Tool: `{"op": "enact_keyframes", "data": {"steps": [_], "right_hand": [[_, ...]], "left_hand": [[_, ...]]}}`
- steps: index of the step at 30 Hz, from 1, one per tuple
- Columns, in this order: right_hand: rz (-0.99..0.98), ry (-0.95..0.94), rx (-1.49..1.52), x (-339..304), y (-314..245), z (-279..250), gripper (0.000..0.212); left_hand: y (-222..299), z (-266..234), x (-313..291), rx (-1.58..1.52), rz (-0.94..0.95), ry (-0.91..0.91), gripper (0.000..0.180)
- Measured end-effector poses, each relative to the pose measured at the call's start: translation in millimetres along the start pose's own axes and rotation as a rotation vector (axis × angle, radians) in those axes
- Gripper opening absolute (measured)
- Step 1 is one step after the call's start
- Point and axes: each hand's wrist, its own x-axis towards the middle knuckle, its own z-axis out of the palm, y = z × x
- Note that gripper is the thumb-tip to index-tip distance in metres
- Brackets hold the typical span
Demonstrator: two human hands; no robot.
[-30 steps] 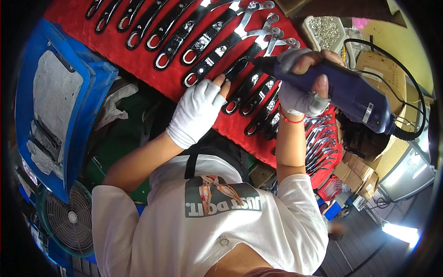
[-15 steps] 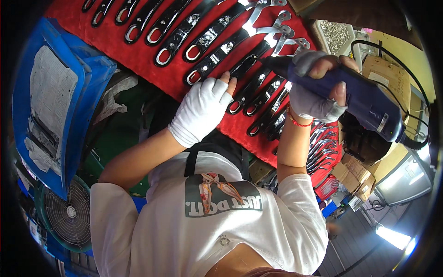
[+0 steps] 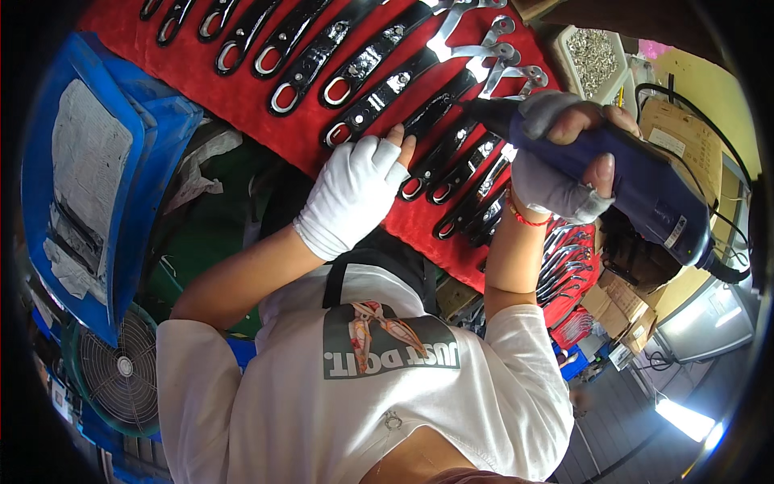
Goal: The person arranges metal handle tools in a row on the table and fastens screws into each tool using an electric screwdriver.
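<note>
Black-handled tools with shiny metal ends and an oval hole in each handle lie in a slanting row on a red cloth (image 3: 270,133). My left hand (image 3: 353,189), in a white fingerless glove, has its fingers on the near end of one black-handled tool (image 3: 431,113); its thumb is hidden. My right hand (image 3: 560,165), gloved in greyish white, is wrapped round a dark blue electric screwdriver (image 3: 645,189). The screwdriver lies nearly level, its thin tip pointing left near the middle of that handle. Whether the tip touches it I cannot tell.
Beyond the cloth's right end is a white tray (image 3: 595,60) of small metal parts. A cardboard box (image 3: 685,137) and the screwdriver's black cable (image 3: 721,270) are at the right. Blue crates (image 3: 121,202) stand at the left, above a round fan (image 3: 121,367).
My right hand and the screwdriver have shifted slightly right, and the tip has drawn back a little along the handle. My left hand has barely moved.
</note>
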Motion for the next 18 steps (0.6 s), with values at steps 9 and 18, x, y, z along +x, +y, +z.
{"op": "enact_keyframes", "data": {"steps": [9,18], "right_hand": [[0.026,0.009,-0.127,3,1,19,0.046],[0.051,-0.086,0.021,-20,-18,46,0.045]], "left_hand": [[1,11,0,0.051,0.036,0.096,0.038],[-3,9,-1,0.071,0.068,0.201,0.033]]}}
